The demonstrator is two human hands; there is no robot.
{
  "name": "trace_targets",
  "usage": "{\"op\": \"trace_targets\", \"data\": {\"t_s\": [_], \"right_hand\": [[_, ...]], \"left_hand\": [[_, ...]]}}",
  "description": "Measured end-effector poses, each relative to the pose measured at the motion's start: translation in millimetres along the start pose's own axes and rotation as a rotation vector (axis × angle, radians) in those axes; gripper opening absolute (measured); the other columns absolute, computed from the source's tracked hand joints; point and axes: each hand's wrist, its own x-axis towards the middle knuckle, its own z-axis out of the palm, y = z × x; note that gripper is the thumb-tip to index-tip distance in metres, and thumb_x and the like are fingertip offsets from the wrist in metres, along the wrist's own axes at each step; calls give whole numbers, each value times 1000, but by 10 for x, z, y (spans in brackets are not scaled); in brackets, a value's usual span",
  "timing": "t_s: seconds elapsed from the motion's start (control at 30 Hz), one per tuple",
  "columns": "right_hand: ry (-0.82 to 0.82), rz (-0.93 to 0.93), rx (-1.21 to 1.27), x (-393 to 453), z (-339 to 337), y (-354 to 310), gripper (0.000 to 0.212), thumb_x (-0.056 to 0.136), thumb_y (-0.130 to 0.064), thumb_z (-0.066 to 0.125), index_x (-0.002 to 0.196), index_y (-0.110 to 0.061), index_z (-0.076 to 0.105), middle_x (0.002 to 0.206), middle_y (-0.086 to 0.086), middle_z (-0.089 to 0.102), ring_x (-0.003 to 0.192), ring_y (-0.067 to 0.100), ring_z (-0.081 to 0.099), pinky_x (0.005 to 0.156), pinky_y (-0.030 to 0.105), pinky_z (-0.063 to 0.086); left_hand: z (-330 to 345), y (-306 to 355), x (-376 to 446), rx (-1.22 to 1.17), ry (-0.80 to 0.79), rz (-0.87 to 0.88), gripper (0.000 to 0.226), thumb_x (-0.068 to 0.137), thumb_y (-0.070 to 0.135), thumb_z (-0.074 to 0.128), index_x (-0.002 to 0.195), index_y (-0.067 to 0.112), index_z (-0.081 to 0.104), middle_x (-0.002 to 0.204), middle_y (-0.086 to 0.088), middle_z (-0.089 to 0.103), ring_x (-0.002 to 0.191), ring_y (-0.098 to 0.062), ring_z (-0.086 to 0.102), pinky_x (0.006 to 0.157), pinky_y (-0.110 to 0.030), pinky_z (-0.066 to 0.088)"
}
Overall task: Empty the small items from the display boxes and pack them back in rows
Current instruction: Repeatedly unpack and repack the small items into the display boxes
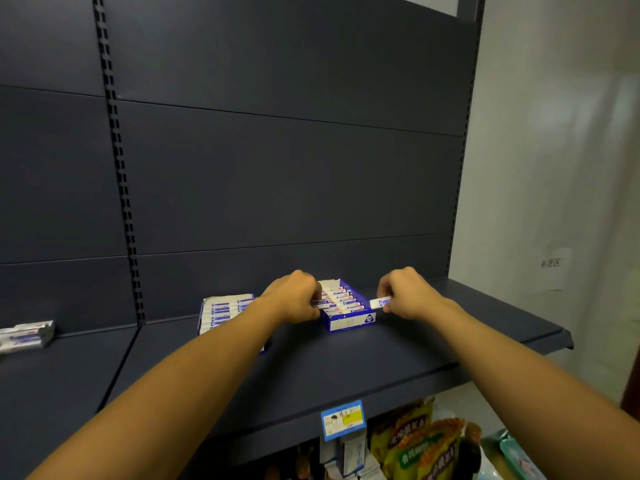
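Packing looks well along: the blue box holds rows, while the left hand and right hand each pinch one more small packet.

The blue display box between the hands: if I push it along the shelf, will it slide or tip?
The display box looks like thin card, low and wide, so it probably slides rather than tips. It is nearly full of small packets, so likely light but not flimsy. The left hand at its edge should steady it.
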Motion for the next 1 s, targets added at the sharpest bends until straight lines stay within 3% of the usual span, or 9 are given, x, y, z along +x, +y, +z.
{"op": "trace_targets", "data": {"t_s": [0.17,0.33,0.6,0.87,1.0], "right_hand": [[-14,-18,-1,322,77,122,13,84,-15,76,93,-18,68,101,1,66,92,16,64,81,35,59],[-12,-62,7,708,126,234,16,84,-8,72,89,-22,67,96,-1,63,84,15,62,70,29,54],[-44,-243,-78,1240,194,398,19,80,-6,66,87,-23,63,94,-2,60,81,17,61,69,35,57],[-33,-315,-31,1666,125,672,23,80,-2,62,86,-23,61,91,-3,59,78,16,60,65,32,54],[-29,-319,-31,1807,118,805,21,81,-2,64,90,-22,64,96,-2,59,82,18,61,74,37,58]], "left_hand": [[38,-65,228,25,-31,-20,35,90,29,69,121,13,66,120,-4,61,99,-15,60,86,-32,56],[88,-128,424,68,-16,-79,33,90,28,69,121,14,68,118,-3,63,100,-16,62,84,-32,57],[245,-178,813,61,17,-195,33,91,27,69,121,15,67,119,-3,64,97,-16,61,79,-29,53],[388,-148,1234,90,14,-272,27,94,26,66,118,15,68,118,-3,65,99,-18,64,83,-31,57],[448,-190,1375,95,4,-296,24,93,24,67,115,15,68,117,-5,66,98,-19,65,82,-31,57]]}}
